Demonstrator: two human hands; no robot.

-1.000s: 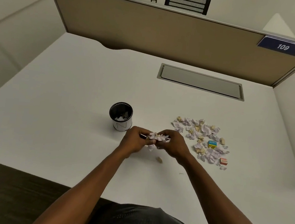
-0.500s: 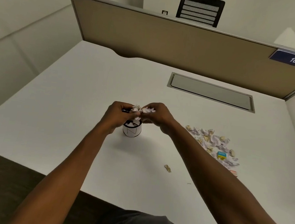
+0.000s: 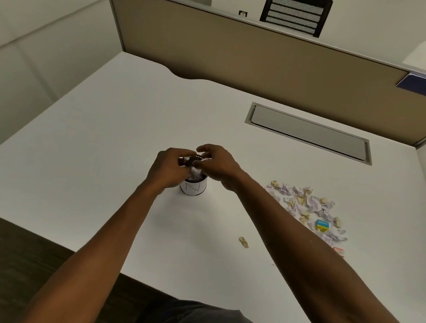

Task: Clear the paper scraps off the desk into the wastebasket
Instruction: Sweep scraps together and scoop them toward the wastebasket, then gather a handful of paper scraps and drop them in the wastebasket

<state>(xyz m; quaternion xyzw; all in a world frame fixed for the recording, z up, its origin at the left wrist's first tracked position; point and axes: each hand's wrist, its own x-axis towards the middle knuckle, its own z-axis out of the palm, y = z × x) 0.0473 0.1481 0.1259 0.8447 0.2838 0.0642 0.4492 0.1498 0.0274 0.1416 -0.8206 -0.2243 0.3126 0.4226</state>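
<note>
- Head view: both hands meet right over the little white wastebasket (image 3: 193, 188), which stands on the white desk (image 3: 83, 155) near the middle.
- The left hand (image 3: 169, 167) is curled, fingers pressed on white paper scraps (image 3: 196, 173) at the cup's mouth.
- The right hand (image 3: 215, 165) has bent fingers, loosely spread over the same scraps; I cannot tell if it pinches them.
- The hands hide most of the cup's rim.
- At 3 o'clock from the cup lies a pile of scraps (image 3: 305, 208), well apart.
- A small blue and yellow box (image 3: 322, 225) sits in that pile.
- One tan scrap (image 3: 243, 242) lies alone at 5 o'clock.
- A grey hatch (image 3: 309, 132) sits at 1 o'clock, by the brown wall panel (image 3: 254, 62).
</note>
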